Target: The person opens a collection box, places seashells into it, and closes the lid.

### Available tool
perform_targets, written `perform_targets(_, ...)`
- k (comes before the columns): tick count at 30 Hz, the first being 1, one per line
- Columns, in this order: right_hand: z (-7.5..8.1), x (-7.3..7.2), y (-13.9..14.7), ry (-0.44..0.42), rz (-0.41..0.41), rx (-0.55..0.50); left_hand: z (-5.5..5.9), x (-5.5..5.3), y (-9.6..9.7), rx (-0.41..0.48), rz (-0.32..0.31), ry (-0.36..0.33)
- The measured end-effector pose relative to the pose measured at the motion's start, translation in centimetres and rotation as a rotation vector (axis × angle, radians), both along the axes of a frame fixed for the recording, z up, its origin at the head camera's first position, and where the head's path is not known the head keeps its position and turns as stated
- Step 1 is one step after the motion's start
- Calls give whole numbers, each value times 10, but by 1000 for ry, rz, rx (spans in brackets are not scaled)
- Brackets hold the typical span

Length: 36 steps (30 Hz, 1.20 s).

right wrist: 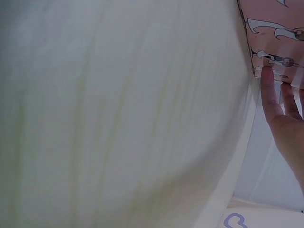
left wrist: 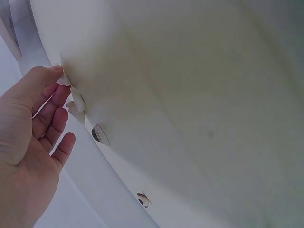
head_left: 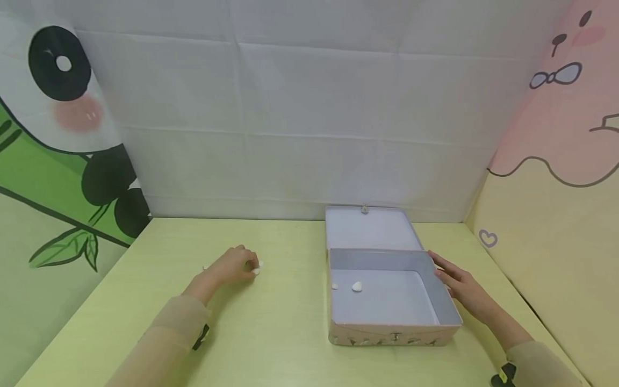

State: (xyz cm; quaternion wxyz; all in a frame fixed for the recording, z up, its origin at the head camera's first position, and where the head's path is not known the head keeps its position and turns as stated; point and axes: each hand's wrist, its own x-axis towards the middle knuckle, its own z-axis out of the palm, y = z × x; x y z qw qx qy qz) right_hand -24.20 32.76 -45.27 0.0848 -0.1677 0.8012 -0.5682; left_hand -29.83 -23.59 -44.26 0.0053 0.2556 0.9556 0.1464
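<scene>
My left hand [head_left: 236,264] is low over the left part of the table, thumb and fingertips pinching a small white seashell [left wrist: 62,79]. Another pale shell [left wrist: 78,100] lies right by the fingertips. A shell with dark stripes [left wrist: 100,135] and a smaller one with dark markings [left wrist: 142,199] rest on the table nearby. To the right stands a pink box [head_left: 394,334] with its lid [head_left: 369,228] laid back. Inside it are a white shell [head_left: 357,287] and a smaller white piece [head_left: 335,286]. My right hand [head_left: 466,290] touches the box's right side with extended fingers.
The pale yellow table [head_left: 285,344] meets a white cloth wall [head_left: 309,107] behind the box lid. Printed cloth panels stand at both sides: a green one [head_left: 38,312] at left and a pink and yellow one [head_left: 556,226] at right.
</scene>
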Motion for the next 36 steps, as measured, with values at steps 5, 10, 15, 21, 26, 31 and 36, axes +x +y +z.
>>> perform_targets(5, -2, -1, 0, 9, 0, 15, 2, 2, 0, 34, -10, 0)
perform_targets(10, -3, -1, 1, -1, -15, 22, 5, 5, 1, 24, -17, 33)
perform_targets(15, -4, -1, 2, -6, -16, 15, 12, 8, 4, 27, -35, 64)
perform_targets(21, -4, -1, 2, -6, 0, 2, 20, 13, 7, 47, -45, 96)
perform_targets(26, -3, 0, 1, -12, 5, -10, 24, 15, 10, 51, -49, 127)
perform_targets(31, -1, 0, 1, -5, 10, -14, 31, 19, 16, 58, -66, 183)
perform_targets(36, 0, 1, 1, 0, 17, -17, 38, 22, 23, 58, -60, 233)
